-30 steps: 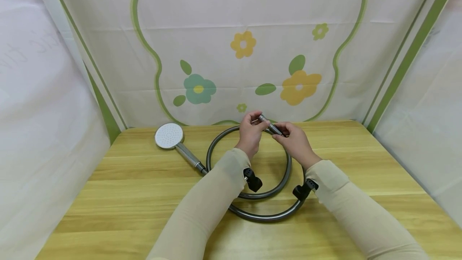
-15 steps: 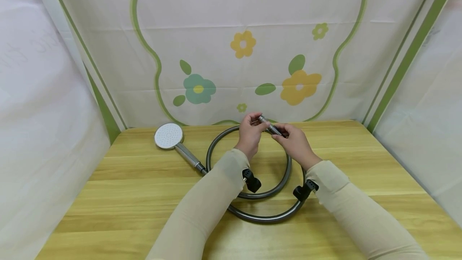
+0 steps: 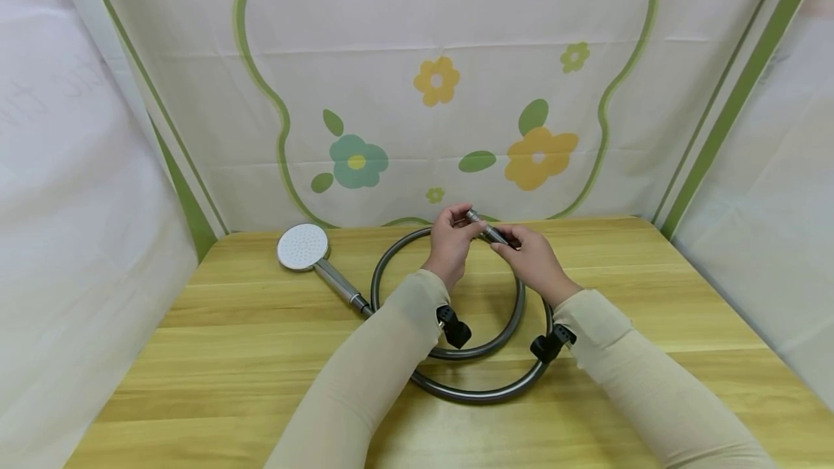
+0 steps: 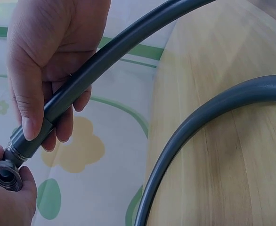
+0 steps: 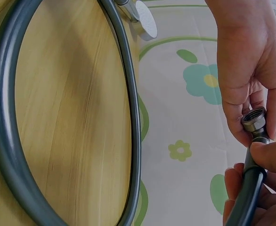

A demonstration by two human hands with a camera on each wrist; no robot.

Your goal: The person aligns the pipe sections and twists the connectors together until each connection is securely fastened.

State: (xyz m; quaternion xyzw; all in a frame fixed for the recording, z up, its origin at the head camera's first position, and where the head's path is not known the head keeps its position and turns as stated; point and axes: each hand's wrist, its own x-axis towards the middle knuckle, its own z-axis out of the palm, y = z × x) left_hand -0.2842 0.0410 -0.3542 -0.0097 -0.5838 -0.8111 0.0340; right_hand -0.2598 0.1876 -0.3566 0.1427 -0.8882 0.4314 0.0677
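A dark grey shower hose point(image 3: 481, 396) lies coiled on the table, its free end raised in both hands. My left hand point(image 3: 448, 243) pinches the metal connector at that end, thumb on one side and fingers on the other. In the left wrist view the connector's threaded nut point(image 4: 7, 175) shows its open mouth. My right hand point(image 3: 534, 259) grips the hose just below, at its smooth end sleeve point(image 5: 254, 162). The hands are close together near the table's back edge. At the hose's other end is a hand shower point(image 3: 302, 247) with a round white spray face.
The wooden table point(image 3: 215, 353) reaches back to a white cloth point(image 3: 391, 13) printed with flowers. More cloth hangs at both sides. Loops of hose lie under and around the forearms, and the hand shower rests at the back left.
Both hands keep their hold on the hose end and stay in nearly the same place. The head view has shifted very slightly; the coil and hand shower lie as before.
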